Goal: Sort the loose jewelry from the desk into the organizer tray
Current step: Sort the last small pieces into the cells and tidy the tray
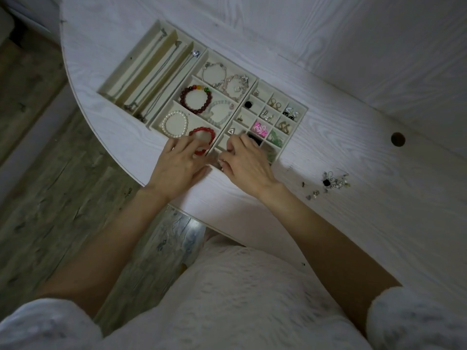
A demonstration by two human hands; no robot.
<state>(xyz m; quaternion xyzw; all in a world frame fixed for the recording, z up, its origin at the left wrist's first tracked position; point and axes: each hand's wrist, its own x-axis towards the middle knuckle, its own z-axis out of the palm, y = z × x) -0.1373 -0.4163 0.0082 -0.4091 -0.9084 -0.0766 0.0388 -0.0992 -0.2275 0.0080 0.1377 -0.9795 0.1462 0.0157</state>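
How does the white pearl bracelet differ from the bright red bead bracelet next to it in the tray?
The white pearl bracelet has small pale beads; the bright red bead bracelet has larger red beads. The pearl bracelet lies fully in view and nothing touches it; the red one is partly covered by the fingers of the left hand. Both are round bead bracelets in the same compartment of the organizer tray.

No text, label, brand, number or sign can be read on anything here.
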